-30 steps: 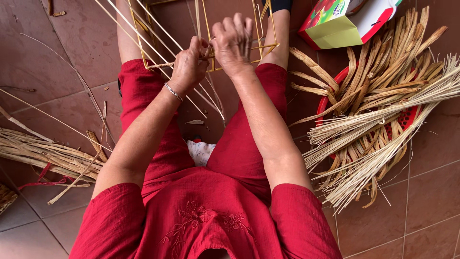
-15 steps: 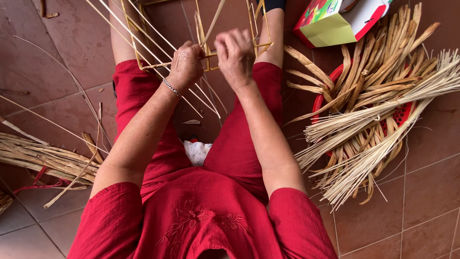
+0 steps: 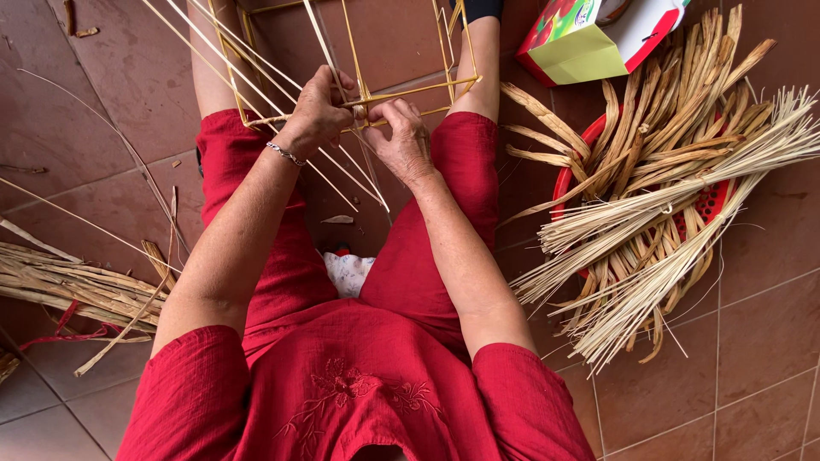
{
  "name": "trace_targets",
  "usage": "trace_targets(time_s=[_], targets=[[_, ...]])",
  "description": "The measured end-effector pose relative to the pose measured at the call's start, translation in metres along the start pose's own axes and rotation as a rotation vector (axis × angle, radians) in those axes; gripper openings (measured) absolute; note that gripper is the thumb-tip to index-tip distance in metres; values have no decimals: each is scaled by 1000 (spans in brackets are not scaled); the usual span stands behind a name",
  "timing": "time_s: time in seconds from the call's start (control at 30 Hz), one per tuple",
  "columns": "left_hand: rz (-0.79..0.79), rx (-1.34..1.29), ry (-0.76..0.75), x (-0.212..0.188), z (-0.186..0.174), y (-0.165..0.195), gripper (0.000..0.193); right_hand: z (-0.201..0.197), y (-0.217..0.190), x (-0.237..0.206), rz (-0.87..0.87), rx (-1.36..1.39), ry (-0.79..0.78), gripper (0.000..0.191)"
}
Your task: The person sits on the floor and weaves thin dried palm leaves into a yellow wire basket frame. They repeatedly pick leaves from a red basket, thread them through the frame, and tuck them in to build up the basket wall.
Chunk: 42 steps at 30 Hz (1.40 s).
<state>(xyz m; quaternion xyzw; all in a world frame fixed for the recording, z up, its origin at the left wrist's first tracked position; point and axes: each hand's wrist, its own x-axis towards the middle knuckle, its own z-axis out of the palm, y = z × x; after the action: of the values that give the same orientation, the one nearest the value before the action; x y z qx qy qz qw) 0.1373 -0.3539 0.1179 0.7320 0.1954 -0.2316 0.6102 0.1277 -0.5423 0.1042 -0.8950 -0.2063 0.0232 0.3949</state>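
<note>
Thin, stiff, pale-yellow strips form an open square frame [image 3: 410, 90] above the knees. Left hand [image 3: 316, 111] and right hand [image 3: 403, 137] both pinch its near crossbar, almost touching; dry flat reeds [image 3: 675, 196] lie right of it.

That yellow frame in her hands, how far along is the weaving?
Early, by the look of it. Done: a bare box frame of yellow rods stands between the knees, its sides open. In hand: the left hand and right hand pinch thin strands at the front crossbar. Left: nearly all the stock, the pale straw bundle over the red basket and the reed bundle, looks unused.
</note>
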Motion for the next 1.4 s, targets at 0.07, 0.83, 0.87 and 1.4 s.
trace_targets(time_s=[0.07,0.83,0.87,1.4], targets=[[12,-34,-41,-1,-4,0,43,0,-1,0,49,122,-23,28],[713,463,350,-13,5,-18,24,-7,-17,118,-509,-406,67,36],[734,496,348,-12,6,-18,23,-8,-18,119,-534,-429,71,39],[-112,4,-20,10,-2,21,41,-6,6,7,18,115,-8,31]])
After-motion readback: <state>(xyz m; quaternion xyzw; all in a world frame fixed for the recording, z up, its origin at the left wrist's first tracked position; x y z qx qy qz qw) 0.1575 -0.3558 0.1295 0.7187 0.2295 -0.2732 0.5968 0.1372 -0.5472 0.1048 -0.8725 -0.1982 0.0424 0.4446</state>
